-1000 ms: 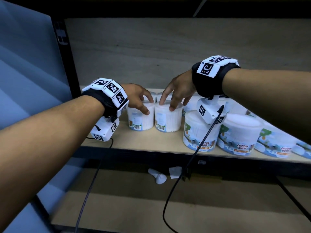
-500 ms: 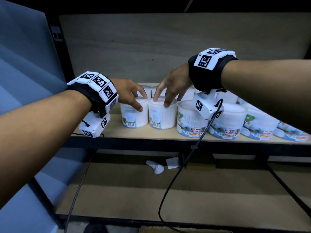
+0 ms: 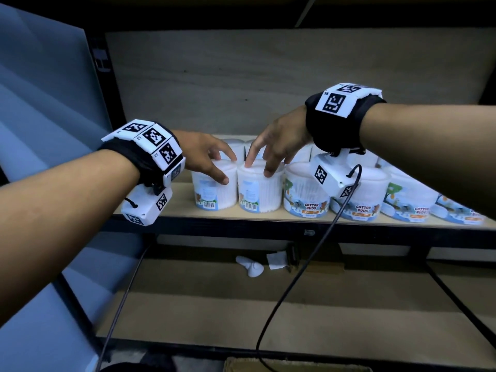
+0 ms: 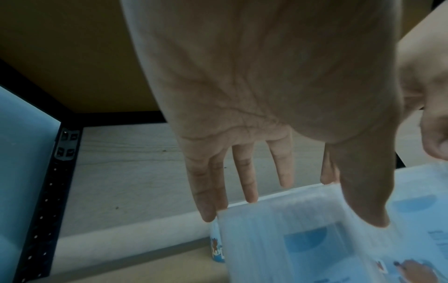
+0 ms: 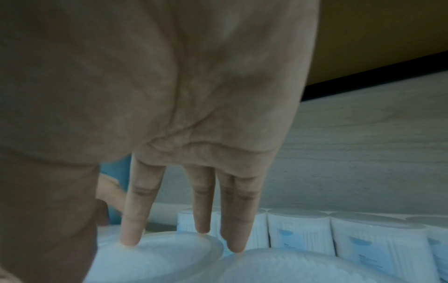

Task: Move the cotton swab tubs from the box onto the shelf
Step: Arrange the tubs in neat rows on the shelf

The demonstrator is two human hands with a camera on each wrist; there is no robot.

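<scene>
Several white cotton swab tubs stand in rows on the wooden shelf (image 3: 174, 208). My left hand (image 3: 228, 169) is over the leftmost front tub (image 3: 214, 191), thumb on its front wall and straight fingers reaching past its far rim. In the left wrist view the left hand (image 4: 303, 206) spreads over that tub (image 4: 303, 249). My right hand (image 3: 259, 169) rests straight fingertips on the lid of the neighbouring tub (image 3: 259, 194). The right wrist view shows the right hand (image 5: 181, 245) with fingertips (image 5: 128, 239) touching that lid (image 5: 157, 256).
More tubs with "COTTON BUDS" labels (image 3: 308, 200) fill the shelf to the right and behind. A black upright post (image 3: 103, 84) and a blue panel (image 3: 40, 103) bound the left. The lower shelf holds small white items (image 3: 252, 268). A cardboard box edge (image 3: 295, 367) shows at the bottom; cables (image 3: 308, 264) hang down.
Both hands stay on the same two front tubs. The head view has pulled back and lowered, so more of the lower shelf and the box edge show.
</scene>
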